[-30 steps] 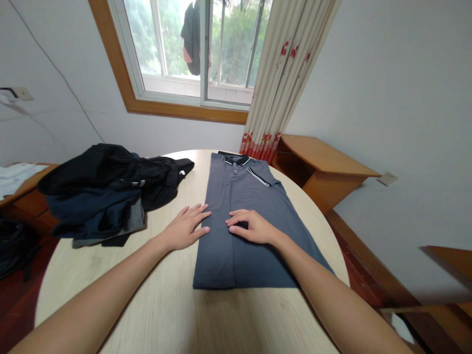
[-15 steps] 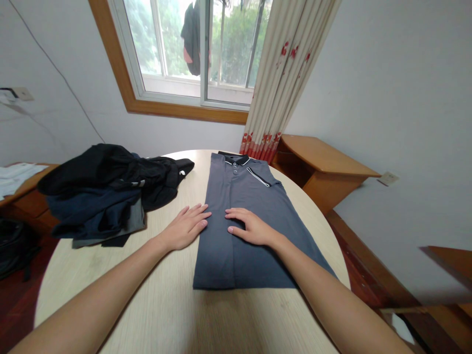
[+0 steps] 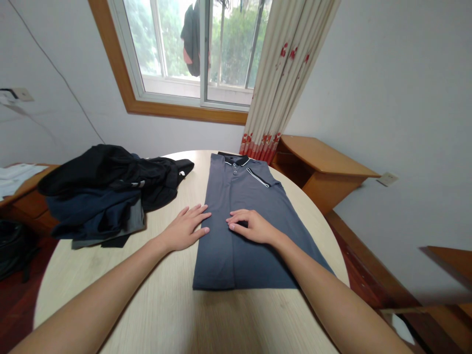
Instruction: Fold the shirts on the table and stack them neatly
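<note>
A dark grey polo shirt [image 3: 258, 260] lies flat with its black, white-edged collar at the far end. Its left side is folded inward in a long strip, and a short sleeve with black and white trim rests across the chest on the right. My left hand [image 3: 186, 228] is spread open, palm down, fingertips on the strip's outer left edge. Over the strip's inner edge, my right hand [image 3: 256, 227] has thumb and fingertips drawn together in a pinch at the fabric; how much cloth is between them is hard to see.
The shirt lies on a round pale wooden table [image 3: 155, 305]. A heap of black and navy clothes [image 3: 106, 191] sits on its left. Behind stand a wooden cabinet [image 3: 324, 157] and a floral curtain [image 3: 283, 73] beside the window.
My right thumb and fingertips have closed toward each other at the strip's inner edge. My left thumb has shifted slightly toward me; the shirt looks unchanged.
</note>
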